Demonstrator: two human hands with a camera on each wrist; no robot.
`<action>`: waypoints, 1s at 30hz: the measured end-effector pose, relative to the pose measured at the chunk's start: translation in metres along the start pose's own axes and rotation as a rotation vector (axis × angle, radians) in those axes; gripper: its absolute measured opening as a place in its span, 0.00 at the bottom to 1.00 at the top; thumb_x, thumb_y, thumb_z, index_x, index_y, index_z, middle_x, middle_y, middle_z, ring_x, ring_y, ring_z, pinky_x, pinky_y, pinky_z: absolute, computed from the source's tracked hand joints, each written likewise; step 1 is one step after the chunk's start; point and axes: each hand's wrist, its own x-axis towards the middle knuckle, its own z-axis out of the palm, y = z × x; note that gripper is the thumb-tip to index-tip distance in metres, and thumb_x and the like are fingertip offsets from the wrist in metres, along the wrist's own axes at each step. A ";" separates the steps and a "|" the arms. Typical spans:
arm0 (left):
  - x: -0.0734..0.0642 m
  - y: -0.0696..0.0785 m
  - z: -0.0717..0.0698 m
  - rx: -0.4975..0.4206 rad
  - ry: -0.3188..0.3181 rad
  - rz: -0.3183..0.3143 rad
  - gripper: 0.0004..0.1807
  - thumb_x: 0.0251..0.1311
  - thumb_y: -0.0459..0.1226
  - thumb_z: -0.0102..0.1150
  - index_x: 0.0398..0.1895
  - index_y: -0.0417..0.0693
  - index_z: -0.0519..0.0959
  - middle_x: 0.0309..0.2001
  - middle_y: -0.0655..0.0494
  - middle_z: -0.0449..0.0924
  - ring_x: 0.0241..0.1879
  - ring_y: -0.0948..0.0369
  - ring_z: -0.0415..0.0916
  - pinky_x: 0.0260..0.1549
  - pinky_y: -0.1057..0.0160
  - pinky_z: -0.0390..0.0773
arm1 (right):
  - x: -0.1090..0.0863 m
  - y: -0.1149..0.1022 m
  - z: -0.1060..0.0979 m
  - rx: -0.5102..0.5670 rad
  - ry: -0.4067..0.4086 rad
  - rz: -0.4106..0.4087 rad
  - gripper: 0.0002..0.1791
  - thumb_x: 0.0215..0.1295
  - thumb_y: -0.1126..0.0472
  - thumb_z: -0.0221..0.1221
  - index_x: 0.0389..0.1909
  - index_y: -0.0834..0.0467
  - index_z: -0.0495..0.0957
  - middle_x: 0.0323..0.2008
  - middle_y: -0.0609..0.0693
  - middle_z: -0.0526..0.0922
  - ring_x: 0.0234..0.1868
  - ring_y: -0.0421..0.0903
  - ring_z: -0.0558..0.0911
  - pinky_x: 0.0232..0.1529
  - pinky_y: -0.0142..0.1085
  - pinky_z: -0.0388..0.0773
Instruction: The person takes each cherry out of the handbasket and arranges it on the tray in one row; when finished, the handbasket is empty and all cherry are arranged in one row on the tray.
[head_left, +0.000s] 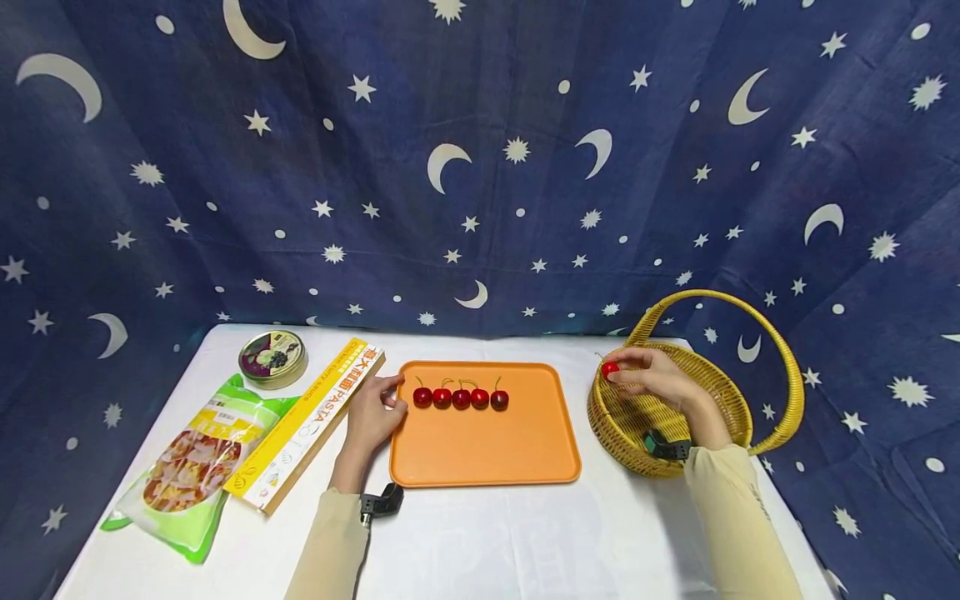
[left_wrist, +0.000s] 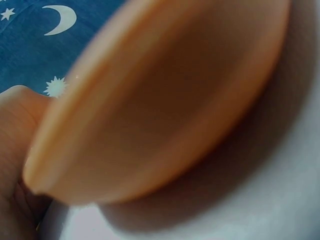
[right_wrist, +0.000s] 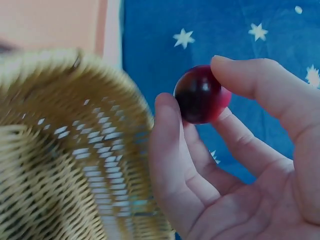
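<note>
A row of several dark red cherries (head_left: 461,399) with stems lies along the upper left part of the orange tray (head_left: 487,454). My left hand (head_left: 372,414) grips the tray's left rim, its thumb and fingers bent at the edge. Blurred and close, the tray (left_wrist: 165,110) fills much of the left wrist view, with part of the hand (left_wrist: 17,145) beside it. Over the left side of the wicker basket (head_left: 720,387), my right hand (head_left: 660,379) pinches a single red cherry (right_wrist: 200,95) between thumb and fingertips. The right wrist view shows the basket wall (right_wrist: 100,115) beside those fingers.
Left of the tray, a pasta box (head_left: 311,425) lies slantwise. A green food bag (head_left: 198,467) and a round tin (head_left: 273,358) are farther left. The basket's tall handle (head_left: 787,367) arches above its right side. A starry cloth (head_left: 480,167) hangs behind the white table (head_left: 517,542).
</note>
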 end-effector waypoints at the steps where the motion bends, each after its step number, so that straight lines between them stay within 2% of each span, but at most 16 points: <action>1: 0.000 0.000 0.000 -0.001 0.001 0.000 0.25 0.45 0.30 0.63 0.52 0.40 0.83 0.41 0.45 0.79 0.27 0.60 0.77 0.34 0.59 0.73 | 0.001 -0.003 0.003 -0.007 0.000 -0.009 0.28 0.62 0.69 0.62 0.59 0.78 0.67 0.42 0.50 0.84 0.40 0.44 0.84 0.41 0.42 0.82; 3: 0.000 -0.001 -0.001 -0.001 0.005 0.001 0.25 0.45 0.30 0.63 0.52 0.40 0.83 0.41 0.45 0.79 0.27 0.60 0.77 0.34 0.59 0.73 | 0.003 -0.008 0.010 -0.035 -0.007 -0.035 0.28 0.61 0.70 0.63 0.60 0.77 0.67 0.42 0.52 0.84 0.40 0.44 0.84 0.40 0.39 0.82; 7: 0.000 -0.002 0.000 -0.006 0.010 0.005 0.25 0.45 0.30 0.64 0.52 0.41 0.83 0.41 0.46 0.79 0.26 0.61 0.76 0.33 0.59 0.72 | 0.011 -0.017 0.030 -0.102 -0.012 -0.084 0.26 0.58 0.72 0.62 0.58 0.76 0.70 0.45 0.60 0.83 0.37 0.44 0.84 0.40 0.41 0.82; 10: 0.000 -0.004 0.001 -0.010 0.014 0.003 0.24 0.44 0.30 0.64 0.51 0.41 0.83 0.40 0.46 0.79 0.26 0.61 0.75 0.33 0.60 0.72 | 0.020 -0.020 0.047 -0.147 -0.004 -0.087 0.25 0.57 0.74 0.62 0.56 0.76 0.72 0.47 0.68 0.80 0.33 0.43 0.83 0.37 0.40 0.83; 12: 0.000 -0.003 0.002 -0.013 0.013 0.004 0.24 0.44 0.30 0.64 0.51 0.41 0.84 0.40 0.46 0.79 0.26 0.61 0.75 0.33 0.60 0.71 | 0.026 -0.019 0.059 -0.174 -0.001 -0.088 0.23 0.56 0.74 0.62 0.55 0.75 0.74 0.47 0.69 0.79 0.31 0.43 0.83 0.35 0.37 0.82; 14: 0.000 -0.003 0.002 -0.016 0.013 0.003 0.24 0.44 0.30 0.64 0.51 0.40 0.84 0.40 0.46 0.79 0.26 0.61 0.75 0.33 0.60 0.72 | 0.034 -0.016 0.069 -0.194 -0.002 -0.092 0.22 0.55 0.75 0.62 0.53 0.74 0.75 0.45 0.68 0.80 0.31 0.46 0.83 0.33 0.35 0.82; 18: 0.001 -0.003 0.001 -0.014 0.013 0.007 0.24 0.45 0.30 0.64 0.51 0.41 0.84 0.40 0.46 0.79 0.26 0.61 0.75 0.33 0.60 0.72 | 0.047 -0.005 0.089 -0.237 0.004 -0.116 0.19 0.53 0.75 0.63 0.48 0.73 0.77 0.38 0.64 0.82 0.30 0.51 0.82 0.32 0.38 0.81; 23: 0.000 -0.002 0.000 -0.009 0.013 -0.002 0.24 0.44 0.30 0.64 0.51 0.40 0.84 0.40 0.46 0.79 0.26 0.61 0.75 0.33 0.60 0.72 | 0.059 0.008 0.110 -0.286 0.024 -0.107 0.19 0.50 0.72 0.68 0.44 0.72 0.78 0.34 0.61 0.80 0.27 0.46 0.79 0.28 0.33 0.77; 30: 0.000 0.000 -0.001 -0.011 0.010 -0.001 0.24 0.45 0.31 0.64 0.51 0.40 0.83 0.40 0.46 0.79 0.26 0.60 0.74 0.33 0.59 0.71 | 0.070 0.025 0.131 -0.323 0.023 -0.075 0.19 0.49 0.72 0.70 0.43 0.71 0.78 0.34 0.60 0.80 0.30 0.44 0.77 0.28 0.33 0.74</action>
